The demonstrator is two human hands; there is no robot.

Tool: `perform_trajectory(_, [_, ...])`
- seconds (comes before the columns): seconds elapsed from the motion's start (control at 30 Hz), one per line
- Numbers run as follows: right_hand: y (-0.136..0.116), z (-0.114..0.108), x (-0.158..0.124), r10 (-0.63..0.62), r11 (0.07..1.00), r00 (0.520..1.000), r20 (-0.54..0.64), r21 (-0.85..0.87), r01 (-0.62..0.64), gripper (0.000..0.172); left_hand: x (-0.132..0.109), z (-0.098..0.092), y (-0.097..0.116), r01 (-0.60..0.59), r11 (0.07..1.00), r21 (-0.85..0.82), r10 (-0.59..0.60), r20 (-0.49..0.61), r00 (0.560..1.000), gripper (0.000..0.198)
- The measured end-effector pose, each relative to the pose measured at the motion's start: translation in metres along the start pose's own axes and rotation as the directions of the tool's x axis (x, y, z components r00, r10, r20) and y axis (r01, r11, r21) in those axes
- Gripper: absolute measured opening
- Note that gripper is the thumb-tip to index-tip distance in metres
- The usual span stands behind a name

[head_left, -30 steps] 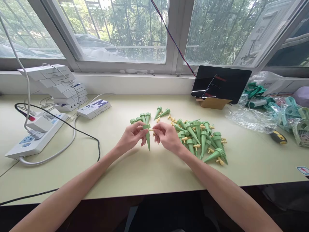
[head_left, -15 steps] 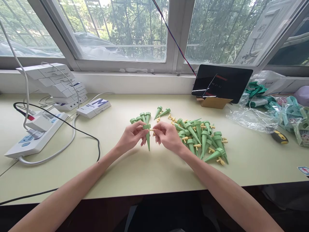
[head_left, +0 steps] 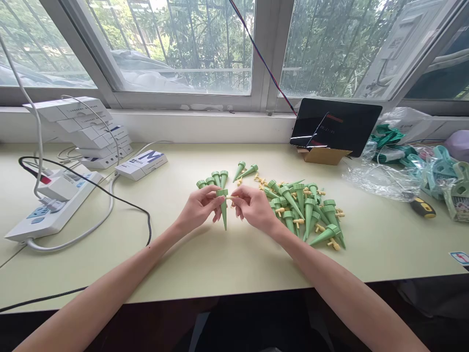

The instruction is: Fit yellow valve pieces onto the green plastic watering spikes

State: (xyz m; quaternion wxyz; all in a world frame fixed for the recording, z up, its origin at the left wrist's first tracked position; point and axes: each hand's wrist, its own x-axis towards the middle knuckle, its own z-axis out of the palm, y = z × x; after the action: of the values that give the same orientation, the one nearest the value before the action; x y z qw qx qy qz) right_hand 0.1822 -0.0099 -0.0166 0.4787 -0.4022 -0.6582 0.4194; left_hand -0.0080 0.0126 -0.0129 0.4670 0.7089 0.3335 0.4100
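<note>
Between finger and thumb, my left hand [head_left: 198, 210] pinches a green plant watering spike [head_left: 224, 215] by its ribbed cap, its point hanging down. From the other side my right hand [head_left: 253, 205] grips a small cream-yellow valve [head_left: 229, 197], mostly covered by the fingers, whose end meets the spike's side just under the cap. Behind my left hand lie several green spikes [head_left: 216, 177] in a row. A pile of green spikes fitted with yellow valves [head_left: 309, 210] spreads to the right of my right hand. Two more spikes [head_left: 245, 170] and loose yellow valves [head_left: 261, 181] lie behind.
On the left are a power strip [head_left: 54, 205] with cables, stacked white boxes [head_left: 95, 129] and one separate box [head_left: 142, 165]. At the back right a tablet [head_left: 335, 124] leans on a cardboard stand. Plastic wrap [head_left: 381, 181], a yellow-black tool [head_left: 423, 208] and teal clips [head_left: 437, 168] lie further right.
The view has shifted very slightly. Both hands keep the same hold on the spike and the valve, with hardly any visible movement.
</note>
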Motion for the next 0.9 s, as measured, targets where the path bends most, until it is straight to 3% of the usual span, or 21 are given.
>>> perform_trajectory(0.13, [-0.0021, -0.001, -0.0001, 0.042, 0.998, 0.999, 0.015, 0.042, -0.043, 0.011, -0.0008, 0.0, -0.0007, -0.027, 0.999, 0.018, 0.027, -0.014, 1.0, 0.021])
perform_trajectory(0.43, [-0.002, -0.0008, -0.0023, -0.096, 0.987, 0.995, 0.017, -0.126, 0.097, 0.013, -0.0011, -0.0034, 0.004, 0.109, 0.99, -0.084, -0.106, 0.046, 0.993, 0.024])
perform_trajectory(0.7, [-0.0015, -0.0013, -0.0006, 0.017, 0.999, 1.0, 0.025, 0.05, -0.019, 0.013, -0.0009, -0.0035, 0.0006, 0.017, 0.997, -0.07, -0.015, 0.037, 0.999, 0.023])
perform_trajectory(0.9, [-0.0059, -0.0007, 0.0031, 0.078, 0.974, 0.997, 0.006, 0.214, -0.077, 0.015, 0.0007, -0.0047, -0.0005, 0.054, 0.978, -0.202, -0.035, 0.097, 0.995, 0.022])
